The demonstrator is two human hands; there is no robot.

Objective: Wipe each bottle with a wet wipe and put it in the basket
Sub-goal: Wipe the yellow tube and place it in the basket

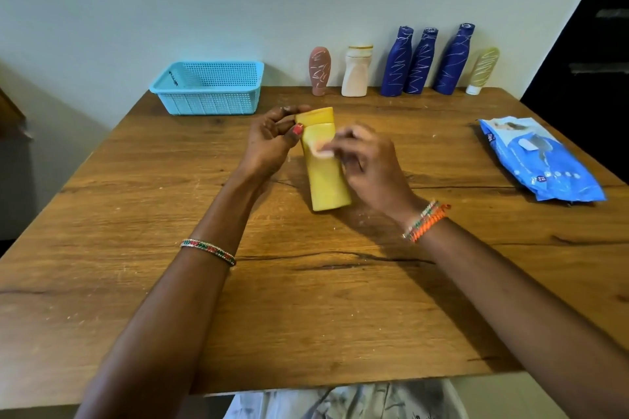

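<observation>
Our forearms reach over the wooden table to the yellow bottle, which we hold above the table's middle. We grip its cap end with our left hand, thumb and fingers curled round it. Our right hand, blurred, pinches a small white wipe against the bottle's upper face. Beyond, the blue basket sits at the back left; six marked bottles line the wall; the blue wipes pack lies right.
</observation>
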